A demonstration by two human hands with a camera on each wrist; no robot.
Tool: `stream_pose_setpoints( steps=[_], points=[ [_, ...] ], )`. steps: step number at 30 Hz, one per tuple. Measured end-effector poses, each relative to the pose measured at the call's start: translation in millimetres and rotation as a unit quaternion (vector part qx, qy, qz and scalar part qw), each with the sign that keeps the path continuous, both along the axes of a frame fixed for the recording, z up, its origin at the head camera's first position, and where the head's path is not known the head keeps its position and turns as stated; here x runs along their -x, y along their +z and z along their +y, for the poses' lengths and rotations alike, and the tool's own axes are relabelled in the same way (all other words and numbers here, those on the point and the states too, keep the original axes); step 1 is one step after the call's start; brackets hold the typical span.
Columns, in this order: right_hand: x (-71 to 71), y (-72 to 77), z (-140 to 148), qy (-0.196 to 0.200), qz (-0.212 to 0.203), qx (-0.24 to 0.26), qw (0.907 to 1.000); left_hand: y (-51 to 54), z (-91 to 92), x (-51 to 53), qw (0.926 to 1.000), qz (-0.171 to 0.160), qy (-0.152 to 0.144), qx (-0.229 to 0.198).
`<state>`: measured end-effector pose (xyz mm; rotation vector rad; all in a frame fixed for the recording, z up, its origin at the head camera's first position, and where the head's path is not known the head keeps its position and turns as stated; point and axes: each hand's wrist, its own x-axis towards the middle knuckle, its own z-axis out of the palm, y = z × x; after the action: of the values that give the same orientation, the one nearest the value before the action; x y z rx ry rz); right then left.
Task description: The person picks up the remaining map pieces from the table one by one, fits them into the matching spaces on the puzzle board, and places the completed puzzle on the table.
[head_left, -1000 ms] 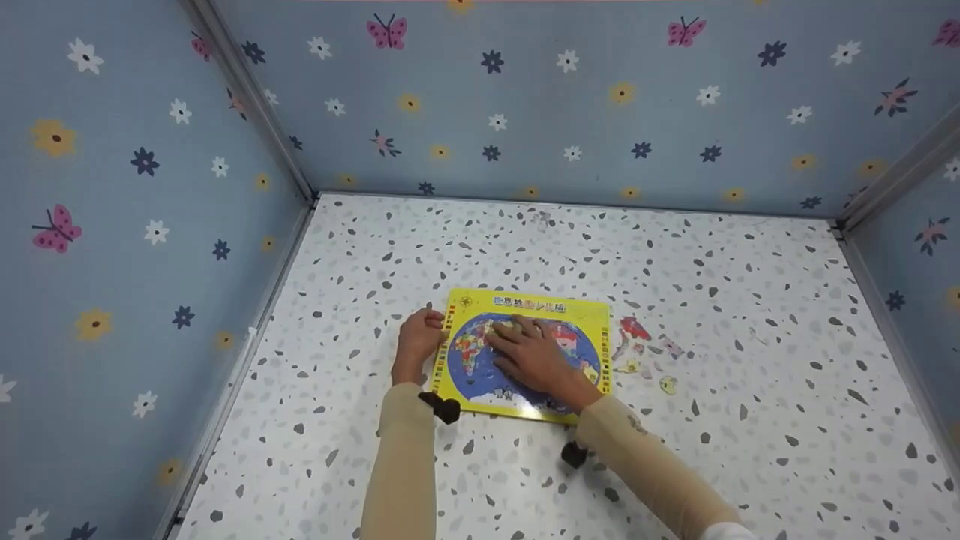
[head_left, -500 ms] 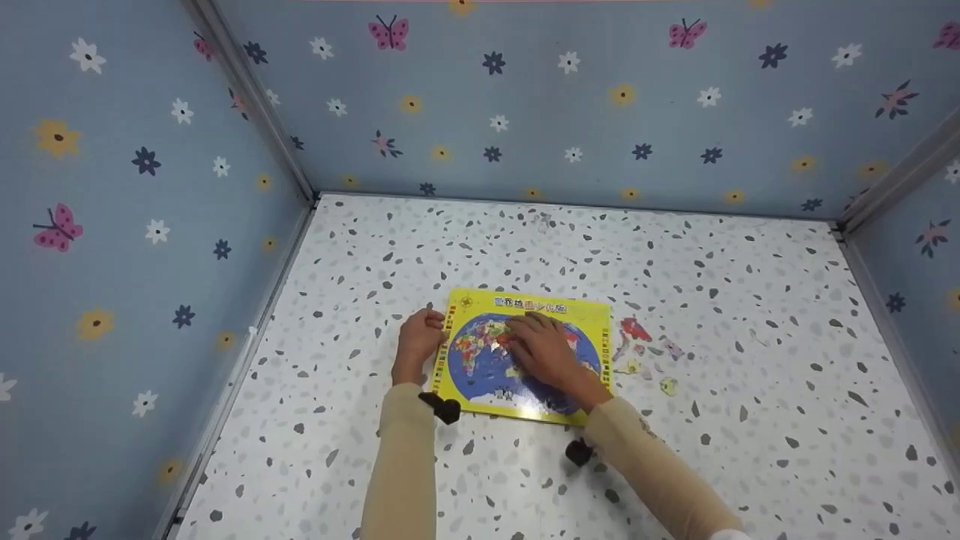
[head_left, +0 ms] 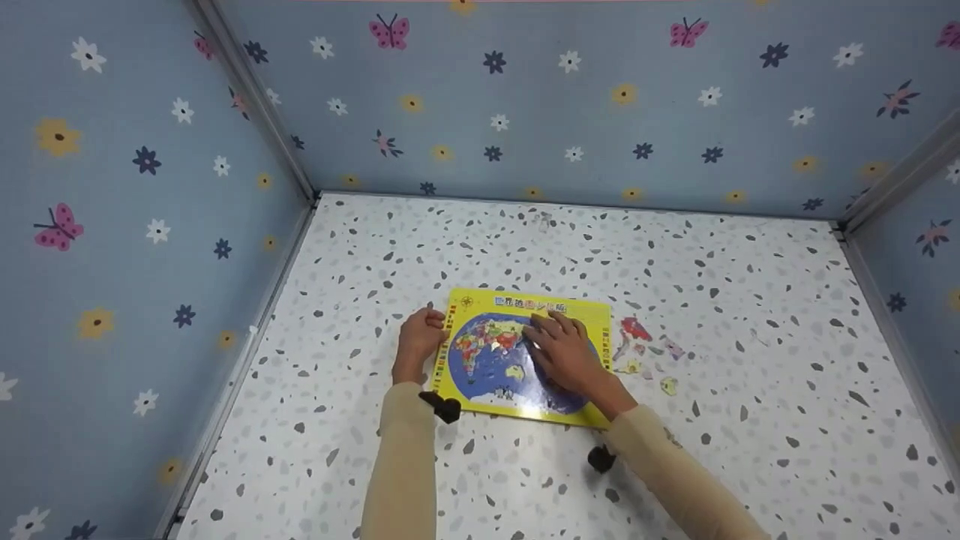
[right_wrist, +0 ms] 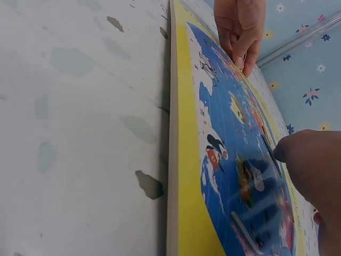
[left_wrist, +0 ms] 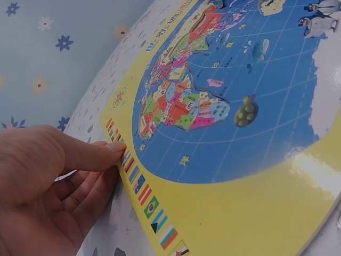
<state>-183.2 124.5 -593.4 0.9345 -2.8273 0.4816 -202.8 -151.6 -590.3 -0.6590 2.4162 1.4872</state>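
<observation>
A yellow-framed world map puzzle board (head_left: 480,405) lies on the speckled table, its blue ocean and coloured continents facing up. My left hand (head_left: 420,341) grips its left edge. In the left wrist view the thumb (left_wrist: 101,154) presses on the printed flag strip, while the other fingers curl at the board's edge, partly hidden. My right hand (head_left: 568,356) lies over the right half of the map with its fingers extended, covering part of it. In the right wrist view a digit (right_wrist: 285,149) of that hand touches the map surface; the other fingertips are mostly hidden.
Several loose puzzle pieces lie just right of the board, among them a red piece (head_left: 635,328), a pinkish piece (head_left: 673,349) and a yellow-green piece (head_left: 668,386). Flower-patterned blue walls (head_left: 525,97) enclose the table at the back and sides.
My right hand has slid rightward across the map, uncovering the middle continents and Australia. The left hand and the board stay in place.
</observation>
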Motion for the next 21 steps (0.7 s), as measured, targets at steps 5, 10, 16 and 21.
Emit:
stream_pose_setpoints(
  steps=[5, 10, 16, 21],
  points=[
    [-5.8, 0.8, 2.7, 0.025, -0.001, -0.034, 0.9991, 0.5, -0.7, 0.0, 1.0000, -0.004, 0.005, -0.002],
    [-8.6, -0.4, 4.4, 0.036, -0.019, -0.044, 0.9982, 0.8, -1.3, -0.5, 1.0000, -0.005, 0.002, 0.001],
    [-5.4, -1.4, 6.9, 0.045, -0.025, -0.037, 0.9980, 0.2, -1.2, -0.3, 1.0000, -0.003, 0.004, -0.003],
    [-2.0, -1.4, 8.4, 0.060, -0.011, -0.023, 0.9979, -0.6, -0.9, 0.3, 1.0000, -0.005, 0.006, -0.001]
  ],
)
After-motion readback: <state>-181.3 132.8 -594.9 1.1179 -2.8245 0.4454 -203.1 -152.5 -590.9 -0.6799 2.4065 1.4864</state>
